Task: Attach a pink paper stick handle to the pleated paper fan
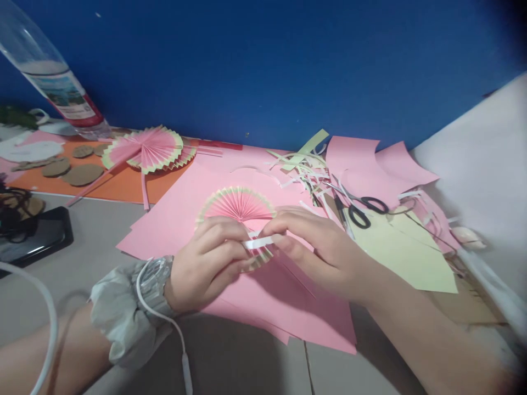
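Between my two hands runs a short white strip (258,242), which could be paper or tape. My left hand (214,258) pinches its left end with bent fingers, and my right hand (319,247) grips the right end between thumb and fingers. Just beneath and behind them is a pleated pink paper fan (234,203) with a pale yellow-green edge, spread round; my hands cover part of it. Large pink paper sheets (164,225) lie under the fan.
Finished-looking pleated fans (152,148) with pink strips lie back left, near cardboard discs (83,174) and a bottle (69,93). Black-handled scissors (360,211), paper scraps (310,173) and a yellow-green sheet (403,249) are on the right. A phone (37,236) sits left. Behind stands a blue wall (263,66).
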### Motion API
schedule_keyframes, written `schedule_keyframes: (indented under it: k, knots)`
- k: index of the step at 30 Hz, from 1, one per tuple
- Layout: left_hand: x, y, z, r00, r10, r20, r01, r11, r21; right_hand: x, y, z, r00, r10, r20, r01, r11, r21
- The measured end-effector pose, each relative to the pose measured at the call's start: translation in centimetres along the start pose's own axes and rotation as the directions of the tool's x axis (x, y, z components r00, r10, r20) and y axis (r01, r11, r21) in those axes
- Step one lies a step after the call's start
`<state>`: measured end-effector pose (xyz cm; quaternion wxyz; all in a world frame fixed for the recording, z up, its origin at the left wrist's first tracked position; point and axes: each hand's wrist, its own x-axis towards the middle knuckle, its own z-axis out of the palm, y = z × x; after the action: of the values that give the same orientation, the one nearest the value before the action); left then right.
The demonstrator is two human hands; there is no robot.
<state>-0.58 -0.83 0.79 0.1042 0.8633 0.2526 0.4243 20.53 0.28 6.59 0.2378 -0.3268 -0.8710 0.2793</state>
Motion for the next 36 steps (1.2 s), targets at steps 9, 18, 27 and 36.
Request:
schedule_keyframes:
  k: [9,18,27,36]
  knots:
    - [0.1,-0.4,-0.2,0.942,-0.276,-0.193,0.258,0.96,-0.111,0.3,0.3,1.2,0.933,0.322,-0.161,-0.256,0.908,0.333]
    - [1.3,1.3,0.4,0.78,-0.609,0.145,0.541,0.54,-0.644,0.4,0.2,3.7,0.911,0.404,-0.08,-0.275,0.743,0.61]
    - [0.8,1.0,0.5,0.77,-0.633,0.078,0.538,0.579,-0.612,0.4,-0.1,3.9,0.937,0.348,-0.032,-0.248,0.727,0.64]
    - [0.7,1.3,0.2,0.753,-0.645,0.131,0.6,0.591,-0.54,0.3,0.0,3.8,0.953,0.297,0.06,-0.268,0.732,0.626]
